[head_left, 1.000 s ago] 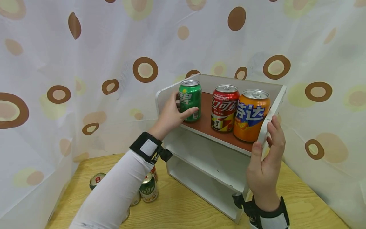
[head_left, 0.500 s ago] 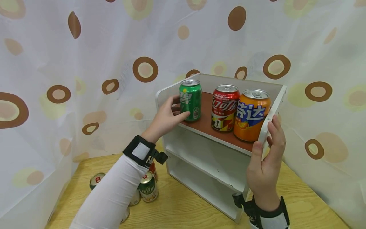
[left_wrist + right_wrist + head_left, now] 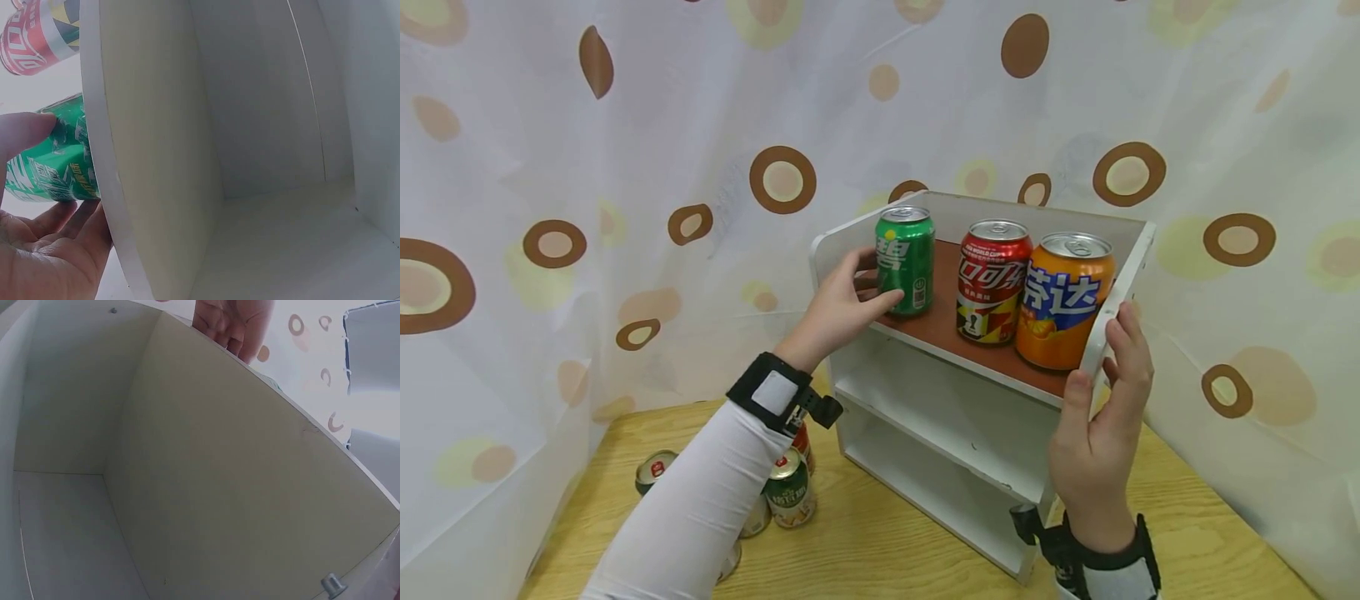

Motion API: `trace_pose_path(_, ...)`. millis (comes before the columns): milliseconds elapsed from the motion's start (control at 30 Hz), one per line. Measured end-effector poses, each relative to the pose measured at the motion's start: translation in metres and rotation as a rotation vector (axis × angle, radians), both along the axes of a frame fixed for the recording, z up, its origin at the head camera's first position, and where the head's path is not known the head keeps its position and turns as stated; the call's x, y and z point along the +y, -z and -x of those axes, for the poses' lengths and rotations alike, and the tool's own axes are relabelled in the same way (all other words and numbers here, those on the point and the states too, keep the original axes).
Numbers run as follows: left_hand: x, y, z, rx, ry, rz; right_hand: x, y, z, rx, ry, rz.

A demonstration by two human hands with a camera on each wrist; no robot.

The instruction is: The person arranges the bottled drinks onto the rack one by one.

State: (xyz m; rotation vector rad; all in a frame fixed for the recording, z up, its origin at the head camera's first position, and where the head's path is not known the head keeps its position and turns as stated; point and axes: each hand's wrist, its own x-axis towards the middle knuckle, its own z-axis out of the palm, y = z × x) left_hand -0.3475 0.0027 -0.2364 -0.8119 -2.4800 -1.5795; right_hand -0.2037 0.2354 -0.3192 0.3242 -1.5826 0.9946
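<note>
My left hand (image 3: 838,312) holds a green soda can (image 3: 910,267) from its left side, thumb across the front and fingers behind. The can stands upright on the brown top of a small white shelf unit (image 3: 925,392). In the left wrist view, the thumb and fingers lie on opposite sides of the green can (image 3: 56,165). Right of it stand a red cola can (image 3: 988,287) and an orange soda can (image 3: 1060,308), close together. My right hand (image 3: 1097,442) rests against the unit's right side panel, fingers fairly straight along the outside and thumb at the front edge.
Several cans stand on the wooden table (image 3: 865,542) left of the unit, partly hidden by my left forearm; one green-and-white can (image 3: 790,492) shows plainly. The unit's raised back and sides border its top. A patterned curtain (image 3: 700,100) hangs behind.
My left hand has drawn back slightly left and its thumb has shifted left across the can. The green can has turned, its label moving leftward, and sits slightly farther right. The right hand keeps its place.
</note>
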Motion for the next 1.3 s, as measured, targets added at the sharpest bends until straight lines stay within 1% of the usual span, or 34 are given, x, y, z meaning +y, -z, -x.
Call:
trace_pose_path(267, 0.001, 0.000, -0.001, -0.002, 0.004, 0.006, 0.000, 0.000, 0.000, 0.005, 0.005, -0.001)
trace_pose_path(600, 0.011, 0.003, -0.005, -0.002, 0.058, -0.013, 0.000, 0.001, 0.001, 0.000, 0.002, 0.000)
trace_pose_path(767, 0.016, 0.005, -0.006, -0.006, 0.063, -0.017, 0.000, 0.001, 0.001, -0.009, 0.005, 0.001)
trace_pose_path(1100, 0.023, 0.005, -0.014, 0.015, 0.076, -0.022, -0.001, 0.001, 0.001, -0.007, 0.005, 0.007)
trace_pose_path(1300, 0.025, 0.005, -0.016, 0.019, 0.067, -0.029, -0.001, 0.000, 0.000, -0.007, 0.007, 0.015)
